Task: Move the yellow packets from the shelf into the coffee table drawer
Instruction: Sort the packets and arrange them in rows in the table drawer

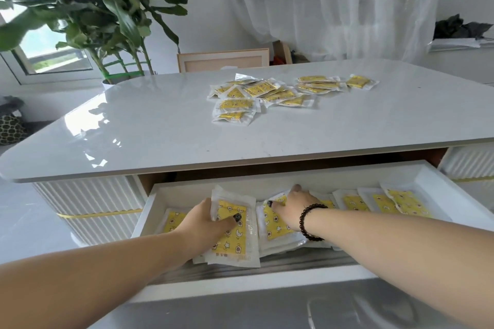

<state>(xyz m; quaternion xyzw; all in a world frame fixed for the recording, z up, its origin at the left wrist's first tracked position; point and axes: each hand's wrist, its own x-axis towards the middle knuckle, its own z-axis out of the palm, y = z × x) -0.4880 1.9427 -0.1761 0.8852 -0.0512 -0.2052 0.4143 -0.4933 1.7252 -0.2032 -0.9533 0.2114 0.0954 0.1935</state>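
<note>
While both hands are working inside the open coffee table drawer [433, 181], the left hand [205, 222] is gripping an upright yellow packet [234, 224], thumb across its printed face, fingers curled behind its edge. The right hand [291, 208], wearing a dark bead bracelet [311, 222], is pressing flat on a neighbouring stack of packets [272, 224] at its three o'clock, fingers spread and clamping nothing. To do this well, I judge the left hand should be laying its packet flat into the gap at nine o'clock while the right is steadying the stack so nothing slides. The drawer is holding packets in overlapping rows from nine to three o'clock. A loose pile of packets [267, 93] is lying on the tabletop [133, 125] at twelve o'clock, awaiting transfer.
</note>
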